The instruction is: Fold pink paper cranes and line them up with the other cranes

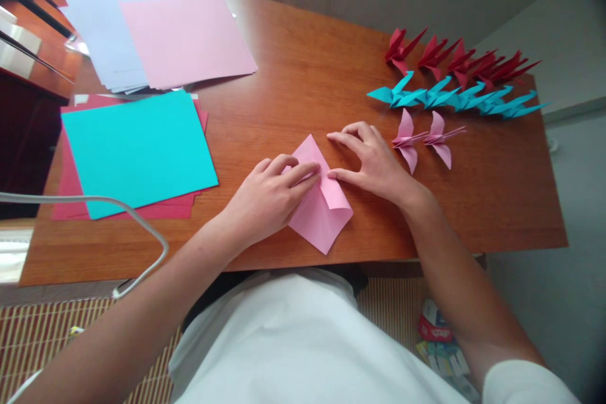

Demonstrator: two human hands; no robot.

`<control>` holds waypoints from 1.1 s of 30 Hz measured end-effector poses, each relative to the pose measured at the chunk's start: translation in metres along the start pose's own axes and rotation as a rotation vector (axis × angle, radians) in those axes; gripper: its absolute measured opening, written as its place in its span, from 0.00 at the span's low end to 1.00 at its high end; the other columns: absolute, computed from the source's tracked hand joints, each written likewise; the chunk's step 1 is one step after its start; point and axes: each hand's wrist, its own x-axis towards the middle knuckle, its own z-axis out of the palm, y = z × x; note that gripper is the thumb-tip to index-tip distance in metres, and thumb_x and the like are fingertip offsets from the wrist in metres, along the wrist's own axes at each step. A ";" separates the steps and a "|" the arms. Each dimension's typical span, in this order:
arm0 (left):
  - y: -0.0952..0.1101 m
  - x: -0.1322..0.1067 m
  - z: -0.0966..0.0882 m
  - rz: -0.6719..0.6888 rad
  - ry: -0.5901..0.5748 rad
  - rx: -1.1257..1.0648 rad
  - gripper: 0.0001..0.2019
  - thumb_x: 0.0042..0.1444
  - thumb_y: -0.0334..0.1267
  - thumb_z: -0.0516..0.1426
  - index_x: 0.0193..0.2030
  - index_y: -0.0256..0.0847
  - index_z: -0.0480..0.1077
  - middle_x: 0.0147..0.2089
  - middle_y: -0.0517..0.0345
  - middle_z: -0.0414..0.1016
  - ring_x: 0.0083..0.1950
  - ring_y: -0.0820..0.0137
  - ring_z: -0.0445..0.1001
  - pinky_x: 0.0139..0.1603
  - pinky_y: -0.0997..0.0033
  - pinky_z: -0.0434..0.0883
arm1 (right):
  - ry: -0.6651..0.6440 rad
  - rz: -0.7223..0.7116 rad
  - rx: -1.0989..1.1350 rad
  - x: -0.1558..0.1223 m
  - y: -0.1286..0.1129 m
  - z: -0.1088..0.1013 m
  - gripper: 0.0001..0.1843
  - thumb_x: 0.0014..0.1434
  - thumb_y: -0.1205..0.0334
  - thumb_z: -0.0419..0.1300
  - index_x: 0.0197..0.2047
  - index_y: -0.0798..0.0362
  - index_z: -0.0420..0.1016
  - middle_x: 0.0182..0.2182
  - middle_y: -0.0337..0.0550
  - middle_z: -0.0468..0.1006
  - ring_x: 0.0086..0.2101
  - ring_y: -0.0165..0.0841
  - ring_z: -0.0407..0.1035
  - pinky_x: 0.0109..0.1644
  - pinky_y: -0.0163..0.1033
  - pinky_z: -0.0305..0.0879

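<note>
Pointing lengthwise bodyward, the pink diamond-shaped folded paper (318,227) lies under the left hand (274,192), fingers curled, grip unclear; the right hand (376,161), fingers parted, thumbs its right side.

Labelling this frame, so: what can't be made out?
Head view: part of the pink paper, under the left hand.
Head view: middles of the red sheets, under the turquoise sheet.
Head view: exact count of red paper birds, overlapping.
Head view: lettering on the red pack, too small, blurred.
</note>
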 end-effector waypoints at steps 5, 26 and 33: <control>-0.001 -0.001 0.000 0.006 -0.004 -0.005 0.20 0.68 0.31 0.52 0.63 0.39 0.73 0.67 0.52 0.74 0.59 0.54 0.70 0.51 0.53 0.71 | -0.017 -0.018 0.023 0.000 0.001 -0.003 0.32 0.59 0.49 0.69 0.64 0.44 0.71 0.54 0.50 0.70 0.55 0.48 0.66 0.61 0.56 0.66; -0.002 0.001 0.000 0.004 -0.020 -0.024 0.20 0.68 0.31 0.52 0.64 0.40 0.72 0.68 0.55 0.73 0.59 0.53 0.70 0.53 0.53 0.71 | 0.165 0.166 -0.065 0.052 -0.009 0.023 0.28 0.63 0.46 0.64 0.62 0.49 0.71 0.47 0.50 0.75 0.49 0.49 0.67 0.55 0.55 0.65; -0.003 0.001 0.004 -0.011 -0.006 -0.071 0.21 0.68 0.31 0.51 0.64 0.41 0.72 0.68 0.56 0.73 0.60 0.53 0.69 0.56 0.50 0.71 | 0.215 0.171 -0.021 0.079 0.001 0.030 0.31 0.59 0.44 0.68 0.60 0.50 0.72 0.42 0.46 0.76 0.47 0.46 0.68 0.57 0.55 0.64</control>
